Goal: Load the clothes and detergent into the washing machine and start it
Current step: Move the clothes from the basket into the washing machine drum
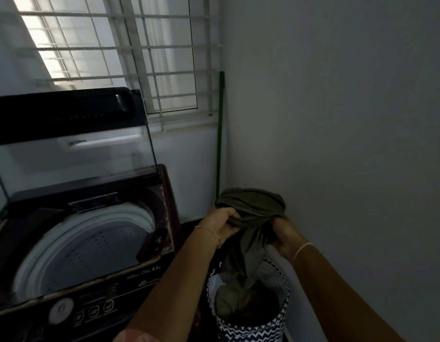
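Holds an olive garment [251, 203] bunched up in the air, straight above a zigzag-patterned laundry basket [251, 329]. Left hand [221, 222] at the left side of the bundle, fingers curled tight into the cloth. Right hand [284, 234] at the right side, fingers closed round a fold. Tail of the garment hanging down between the forearms to the basket's mouth, where more clothes [229, 299] lie heaped. Hard to tell in the dim light whether that tail is one piece with the heap below.

Just left of the basket, a top-loading washing machine [162, 245], its glass lid [73, 154] raised upright at the back. Below the lid, the white-rimmed perforated drum [85, 255] in plain sight. Along the near edge, a control panel [93, 312] with a round dial and a row of buttons.

Thin bracelet [209, 233] on the left wrist, pale band [303, 250] on the right. Green pole [220, 134] leaning in the corner behind the basket. Barred window [130, 45] above the machine.
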### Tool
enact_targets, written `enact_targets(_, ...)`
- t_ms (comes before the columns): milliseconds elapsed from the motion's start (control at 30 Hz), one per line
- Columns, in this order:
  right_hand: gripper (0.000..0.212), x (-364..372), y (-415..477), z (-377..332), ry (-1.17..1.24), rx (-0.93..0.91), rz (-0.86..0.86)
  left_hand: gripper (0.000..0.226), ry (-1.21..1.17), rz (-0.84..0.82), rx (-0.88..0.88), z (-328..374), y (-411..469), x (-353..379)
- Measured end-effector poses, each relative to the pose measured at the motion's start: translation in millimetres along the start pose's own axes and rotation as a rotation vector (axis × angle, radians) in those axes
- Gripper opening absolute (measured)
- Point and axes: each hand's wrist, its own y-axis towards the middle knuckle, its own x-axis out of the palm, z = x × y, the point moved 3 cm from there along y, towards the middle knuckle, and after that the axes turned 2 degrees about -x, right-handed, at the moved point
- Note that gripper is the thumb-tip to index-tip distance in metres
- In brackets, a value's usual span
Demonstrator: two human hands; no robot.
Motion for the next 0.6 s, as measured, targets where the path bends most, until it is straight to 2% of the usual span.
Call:
enact_targets(67,0.023,3.3,4.4,-2.5,-0.026,0.013,0.07,0.038,0.2,0.02,-0.092,-5.9,-6.3,-12.9)
enact_targets(100,0.025,4.5,7.7,-3.2,-0.02,0.023,0.096,0.054,0.288,0.026,-0.099,-6.8,-7.2,-17.9)
enact_targets(167,0.028,8.7,6.5,-6.8,-0.015,0.052,0.109,0.089,0.398,0.02,-0.031,-6.5,-6.2,-22.8)
enact_targets(300,0.039,22.1,-6.0,-18.1,-0.007,0.075,0.002,0.141,0.62,-0.151,0.196,-7.7,2.9,-21.0)
enact_targets(333,0.041,25.5,-10.3,-21.7,-0.015,0.074,-0.03,0.146,0.684,-0.193,0.238,-9.4,4.9,-18.8)
enact_targets(400,0.038,32.4,-16.1,-27.6,-0.013,0.069,-0.091,0.141,0.725,-0.246,0.319,-11.8,4.5,-11.3)
enact_targets(467,0.03,39.4,-24.3,-33.7,-0.04,0.072,-0.182,0.128,0.669,-0.199,0.4,-11.2,5.0,-6.4)
enact_targets(533,0.028,41.6,-30.8,-37.7,-0.059,0.066,-0.287,0.1,0.551,-0.118,0.458,-6.3,6.3,-7.6)
enact_targets(600,0.031,41.6,-39.6,-42.8,-0.062,0.056,-0.373,0.065,0.386,-0.082,0.444,-2.4,6.2,-11.2)
